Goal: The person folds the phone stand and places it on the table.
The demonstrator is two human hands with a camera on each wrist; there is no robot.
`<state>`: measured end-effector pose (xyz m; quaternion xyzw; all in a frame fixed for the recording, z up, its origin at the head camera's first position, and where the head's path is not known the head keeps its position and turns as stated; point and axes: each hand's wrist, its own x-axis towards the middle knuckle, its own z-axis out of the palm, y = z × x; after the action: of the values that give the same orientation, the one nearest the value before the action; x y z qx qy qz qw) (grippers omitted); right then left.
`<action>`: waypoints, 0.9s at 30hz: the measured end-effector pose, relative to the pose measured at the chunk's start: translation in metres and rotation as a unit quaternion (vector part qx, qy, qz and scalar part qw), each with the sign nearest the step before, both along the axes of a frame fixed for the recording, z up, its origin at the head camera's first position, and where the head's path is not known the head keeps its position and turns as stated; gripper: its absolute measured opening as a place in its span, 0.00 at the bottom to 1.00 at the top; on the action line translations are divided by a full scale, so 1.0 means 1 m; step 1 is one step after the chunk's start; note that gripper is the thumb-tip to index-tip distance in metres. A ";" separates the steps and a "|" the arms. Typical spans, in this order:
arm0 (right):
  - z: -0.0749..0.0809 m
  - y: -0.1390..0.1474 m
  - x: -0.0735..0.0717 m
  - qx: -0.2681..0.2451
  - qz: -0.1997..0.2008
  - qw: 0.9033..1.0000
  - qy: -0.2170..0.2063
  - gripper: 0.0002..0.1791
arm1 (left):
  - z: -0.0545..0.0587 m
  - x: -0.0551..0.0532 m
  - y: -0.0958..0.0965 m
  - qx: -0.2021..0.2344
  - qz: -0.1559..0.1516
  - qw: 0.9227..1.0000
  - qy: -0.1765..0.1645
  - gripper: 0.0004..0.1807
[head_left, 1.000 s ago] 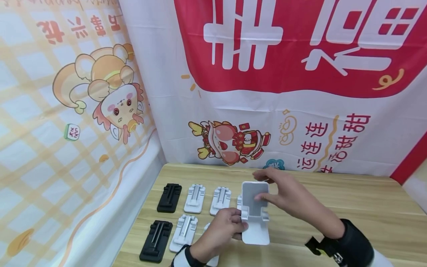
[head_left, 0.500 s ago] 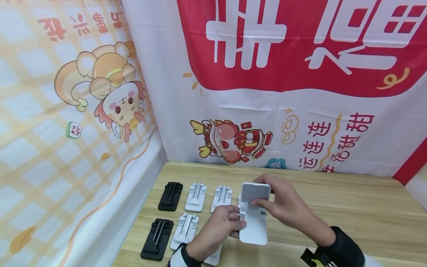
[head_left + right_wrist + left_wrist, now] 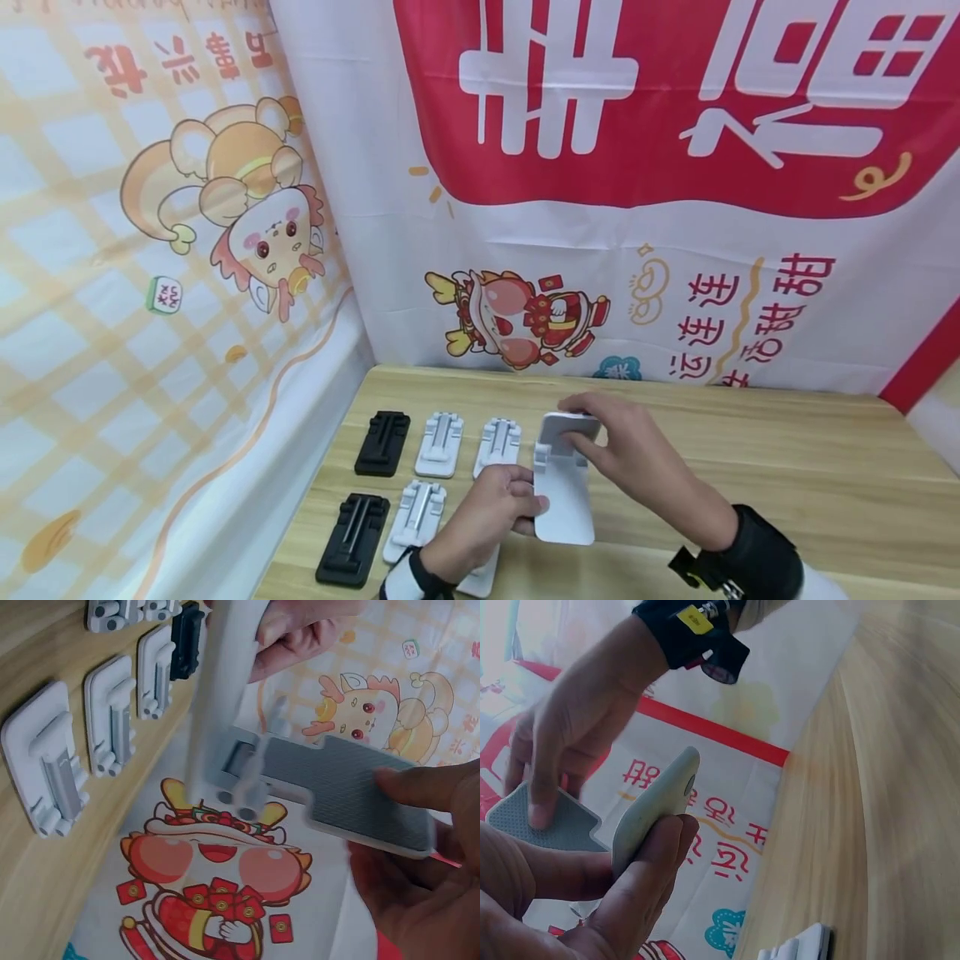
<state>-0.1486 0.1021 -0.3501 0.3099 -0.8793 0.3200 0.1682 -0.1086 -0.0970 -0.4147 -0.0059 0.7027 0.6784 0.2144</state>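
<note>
A white folding phone stand (image 3: pixel 564 508) is held up above the table, partly unfolded. My left hand (image 3: pixel 491 512) pinches the flat base at its left edge, thumb on the near face. My right hand (image 3: pixel 626 442) pinches the top of the upper plate (image 3: pixel 567 427), thumb on its inner face and fingers behind. In the right wrist view the plate's textured grey pad (image 3: pixel 367 796) shows under the right thumb, standing at an angle to the base (image 3: pixel 221 690). The left wrist view catches the base edge-on (image 3: pixel 654 802) between the left thumb and fingers.
Folded stands lie in two rows on the wooden table (image 3: pixel 735 458): a black one (image 3: pixel 382 443) and white ones (image 3: pixel 439 445) behind, another black one (image 3: pixel 352 540) and white ones (image 3: pixel 415 522) in front. My left forearm partly covers one white stand (image 3: pixel 482 577). Printed cloth (image 3: pixel 390 292) hangs behind.
The upper plate has tilted relative to the base and now looks shorter from above. My right hand has moved slightly down and left with it; the left hand keeps its hold.
</note>
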 end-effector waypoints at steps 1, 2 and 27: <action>0.001 0.000 0.000 0.004 0.001 1.000 0.020 0.18 | -0.001 -0.001 -0.001 -0.002 0.003 1.000 0.001 0.20; 0.002 0.000 0.000 0.005 0.005 0.999 0.043 0.18 | -0.002 -0.001 -0.002 -0.002 0.004 1.000 0.001 0.19; -0.017 -0.031 0.032 0.048 0.091 0.986 0.128 0.08 | 0.031 -0.017 -0.034 0.035 0.069 0.997 0.018 0.21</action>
<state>-0.1170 0.0715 -0.3672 0.4350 -0.8329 0.2494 0.2343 -0.1256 -0.1310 -0.3835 -0.0346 0.6805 0.7154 0.1545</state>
